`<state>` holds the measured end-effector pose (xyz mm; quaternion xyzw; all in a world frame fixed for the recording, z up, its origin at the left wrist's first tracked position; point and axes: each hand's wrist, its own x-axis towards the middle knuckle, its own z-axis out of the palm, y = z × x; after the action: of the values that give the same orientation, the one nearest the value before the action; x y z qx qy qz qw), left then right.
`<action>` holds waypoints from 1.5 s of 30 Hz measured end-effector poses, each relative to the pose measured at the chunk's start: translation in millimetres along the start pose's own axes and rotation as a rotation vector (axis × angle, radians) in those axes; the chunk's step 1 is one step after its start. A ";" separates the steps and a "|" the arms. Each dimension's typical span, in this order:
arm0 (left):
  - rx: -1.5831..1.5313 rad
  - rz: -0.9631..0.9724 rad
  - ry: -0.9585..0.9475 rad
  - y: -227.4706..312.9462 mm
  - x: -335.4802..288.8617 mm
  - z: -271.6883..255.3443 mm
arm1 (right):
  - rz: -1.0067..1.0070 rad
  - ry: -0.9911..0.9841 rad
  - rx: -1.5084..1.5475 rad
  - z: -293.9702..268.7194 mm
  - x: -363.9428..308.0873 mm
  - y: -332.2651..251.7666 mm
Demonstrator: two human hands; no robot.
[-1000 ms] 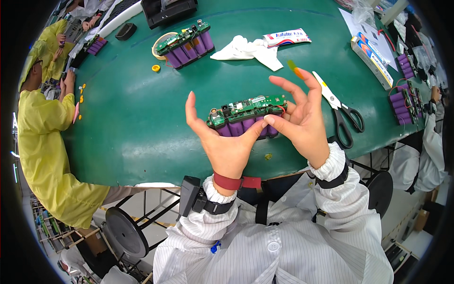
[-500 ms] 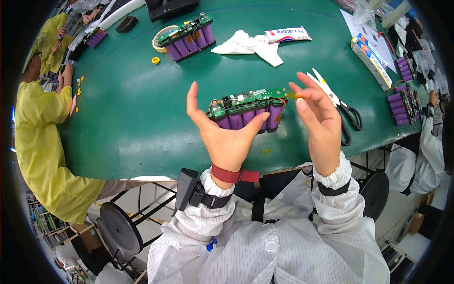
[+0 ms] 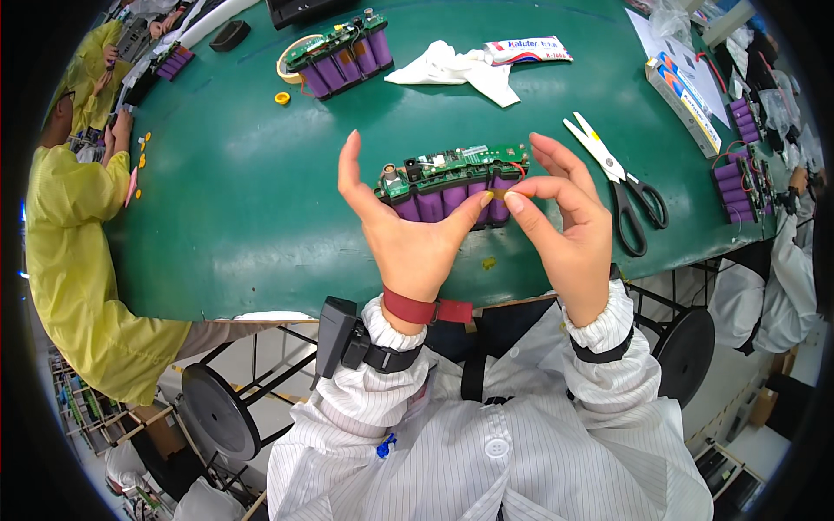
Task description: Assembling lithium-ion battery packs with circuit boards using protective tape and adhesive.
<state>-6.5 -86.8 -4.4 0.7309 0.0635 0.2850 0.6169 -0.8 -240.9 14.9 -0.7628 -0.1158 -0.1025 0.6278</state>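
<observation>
In front of me is a battery pack (image 3: pixel 432 207), a row of purple cells with a green circuit board along its top. My left hand (image 3: pixel 410 243) grips it from the near left, index finger raised past its left end and thumb tip against its near side; the other fingers are hidden. My right hand (image 3: pixel 573 226) pinches a small strip of amber tape (image 3: pixel 498 193) between thumb and index finger at the pack's right front. The strip's other end meets my left thumb tip. To the right lie white-bladed scissors (image 3: pixel 618 178) with black handles, partly open.
Farther back stand a second battery pack (image 3: pixel 352 62), a tape roll (image 3: pixel 287 59), a yellow cap (image 3: pixel 282 98), a crumpled white cloth (image 3: pixel 452 69) and a glue tube (image 3: pixel 528 49). A long box (image 3: pixel 682 104) and more packs (image 3: pixel 737 191) lie right. A person in yellow (image 3: pixel 82 252) works left.
My right hand has moved left and down, bringing the amber tape from beyond the pack's right end to its near face. My left thumb now meets the strip.
</observation>
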 end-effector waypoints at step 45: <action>-0.021 0.076 -0.004 0.5 3.5 -0.6 | -0.114 0.077 -0.145 25.5 1.6 -5.9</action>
<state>-4.0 -84.8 -2.7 0.7269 0.0316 0.3074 0.6133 -0.8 -214.7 16.0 -0.7940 -0.1272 -0.1756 0.5679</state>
